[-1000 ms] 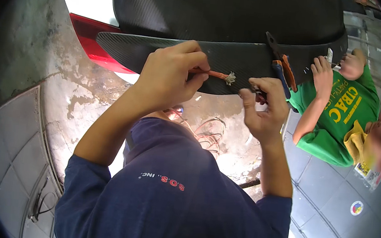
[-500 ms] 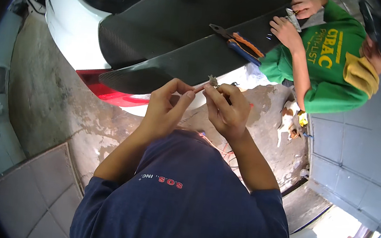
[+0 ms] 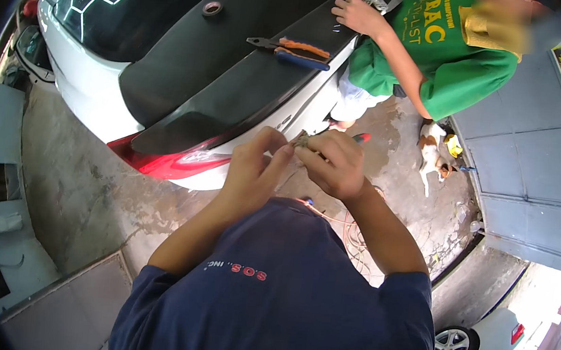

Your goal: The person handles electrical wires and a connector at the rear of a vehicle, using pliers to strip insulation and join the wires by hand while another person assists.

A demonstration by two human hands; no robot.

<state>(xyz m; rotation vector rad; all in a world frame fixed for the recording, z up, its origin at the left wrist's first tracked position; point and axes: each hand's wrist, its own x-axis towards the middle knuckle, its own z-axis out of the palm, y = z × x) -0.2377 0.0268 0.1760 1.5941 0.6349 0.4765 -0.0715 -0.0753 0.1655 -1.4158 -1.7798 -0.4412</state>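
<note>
Wire (image 3: 300, 140), a short stripped end, sits just above the middle of the frame, pinched between both hands. The left hand (image 3: 252, 167) comes up from below with fingers curled, thumb and forefinger pressed onto the wire's left side. The right hand (image 3: 334, 163) closes around the other end, fingers bent tight, and a red-tipped tool (image 3: 361, 138) pokes out past its knuckles. More thin orange wire (image 3: 346, 228) trails down below the wrists toward the concrete floor (image 3: 81, 181). Behind the hands, the white car (image 3: 84, 89) with its black spoiler (image 3: 237, 68) fills the upper left; pliers (image 3: 292, 48) with orange and blue grips lie on the spoiler. At upper right a person in a green shirt (image 3: 443, 55) rests a hand (image 3: 356, 15) on the car. A small dog (image 3: 431, 156) stands at right.
</note>
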